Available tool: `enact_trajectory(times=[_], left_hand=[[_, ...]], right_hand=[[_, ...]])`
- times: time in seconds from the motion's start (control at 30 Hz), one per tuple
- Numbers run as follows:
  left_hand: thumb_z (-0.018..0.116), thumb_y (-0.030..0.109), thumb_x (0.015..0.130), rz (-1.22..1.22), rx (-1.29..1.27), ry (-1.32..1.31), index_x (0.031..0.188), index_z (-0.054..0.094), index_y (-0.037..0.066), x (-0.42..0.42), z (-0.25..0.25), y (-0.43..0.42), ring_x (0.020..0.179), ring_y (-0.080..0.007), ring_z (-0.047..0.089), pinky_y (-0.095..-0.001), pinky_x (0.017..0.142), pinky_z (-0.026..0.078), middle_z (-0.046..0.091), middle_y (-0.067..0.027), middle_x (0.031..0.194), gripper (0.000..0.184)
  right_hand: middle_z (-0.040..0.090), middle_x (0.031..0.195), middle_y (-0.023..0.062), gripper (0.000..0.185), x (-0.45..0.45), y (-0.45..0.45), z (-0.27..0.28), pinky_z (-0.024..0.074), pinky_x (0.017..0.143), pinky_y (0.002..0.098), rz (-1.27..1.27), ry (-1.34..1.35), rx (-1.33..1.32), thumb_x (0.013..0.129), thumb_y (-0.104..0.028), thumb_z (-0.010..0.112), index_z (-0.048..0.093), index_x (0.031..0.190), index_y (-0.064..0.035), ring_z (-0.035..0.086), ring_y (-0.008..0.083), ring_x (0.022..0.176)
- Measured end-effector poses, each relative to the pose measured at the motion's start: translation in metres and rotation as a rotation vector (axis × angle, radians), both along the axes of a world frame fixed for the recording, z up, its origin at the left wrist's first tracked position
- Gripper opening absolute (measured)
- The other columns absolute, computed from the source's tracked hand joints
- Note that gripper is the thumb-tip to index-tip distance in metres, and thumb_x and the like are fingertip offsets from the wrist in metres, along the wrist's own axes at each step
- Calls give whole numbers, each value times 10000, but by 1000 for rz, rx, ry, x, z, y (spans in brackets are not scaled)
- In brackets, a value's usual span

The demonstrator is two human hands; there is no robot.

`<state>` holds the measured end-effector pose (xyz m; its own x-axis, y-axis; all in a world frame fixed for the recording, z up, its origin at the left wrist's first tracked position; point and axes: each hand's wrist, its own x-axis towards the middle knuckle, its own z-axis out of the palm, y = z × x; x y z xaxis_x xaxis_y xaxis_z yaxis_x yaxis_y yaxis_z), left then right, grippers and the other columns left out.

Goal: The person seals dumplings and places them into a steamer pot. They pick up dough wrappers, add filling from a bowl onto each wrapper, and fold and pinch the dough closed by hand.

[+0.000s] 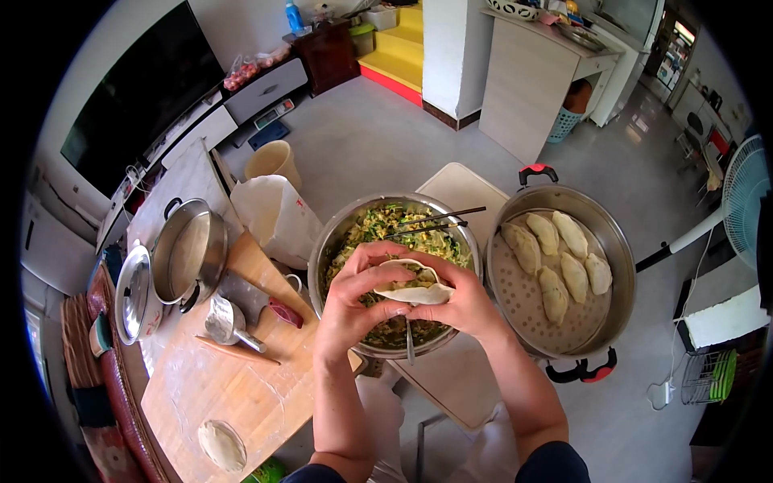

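Note:
Between my two hands is a dumpling wrapper (415, 293) folded around green and yellow filling, its top edge still parted. My left hand (362, 291) curls its fingers over the left side, and my right hand (460, 291) pinches the right side. Both are held above a steel bowl (316, 274) of chopped vegetable filling (378, 221). Chopsticks (439, 217) rest across the bowl's right part, and a spoon handle (410, 342) sticks out at its near rim. To the right, a perforated steamer pot (515, 318) holds several shaped dumplings (573, 275).
On the left, a floured wooden board (266, 386) carries flat wrappers (221, 446), a rolling pin (236, 349), a flour scoop (225, 320) and a cleaver (243, 298). Behind it stand a steel pot (216, 258) and a lid (133, 294). A fan (742, 201) is at far right.

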<state>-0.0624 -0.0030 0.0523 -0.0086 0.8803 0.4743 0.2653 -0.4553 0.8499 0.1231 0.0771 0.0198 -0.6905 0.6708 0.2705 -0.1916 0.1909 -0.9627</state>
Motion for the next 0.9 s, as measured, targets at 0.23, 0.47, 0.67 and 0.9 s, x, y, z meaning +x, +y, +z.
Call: enact_trajectory(times=[0.23, 0.47, 0.67, 0.9], left_hand=[[804, 283, 738, 28, 20, 157, 1082, 728, 45, -1, -2, 2, 1150, -290, 592, -402, 971, 474, 633, -128, 1266, 425], [832, 207, 738, 42, -94, -275, 1174, 696, 36, 2, 2, -4, 1114, -204, 595, -313, 859, 534, 618, -98, 1297, 488], [823, 121, 766, -40, -87, -426, 1166, 686, -18, -15, -23, -1, 933, -153, 579, -270, 792, 543, 595, -75, 1058, 446], [759, 65, 834, -86, -95, -440, 1095, 711, -23, -3, -20, 3, 887, -129, 574, -259, 756, 499, 591, -55, 1000, 279]], right_hand=[[679, 1202, 84, 703, 0, -2, -4, 498, 942, 328, -60, -25, 42, 697, -57, 872, 574, 1332, -31, 639, 183, 1100], [674, 1208, 62, 685, 2, 2, -7, 500, 945, 308, -49, 5, -21, 714, -48, 872, 573, 1329, -12, 620, 140, 1099], [682, 1195, 65, 663, 13, 1, -6, 500, 940, 306, -50, -38, 5, 715, -16, 854, 583, 1321, -20, 628, 140, 1084], [680, 1207, 72, 645, 20, -1, -5, 498, 948, 315, -28, -64, -9, 734, 4, 829, 581, 1328, -26, 628, 143, 1087]])
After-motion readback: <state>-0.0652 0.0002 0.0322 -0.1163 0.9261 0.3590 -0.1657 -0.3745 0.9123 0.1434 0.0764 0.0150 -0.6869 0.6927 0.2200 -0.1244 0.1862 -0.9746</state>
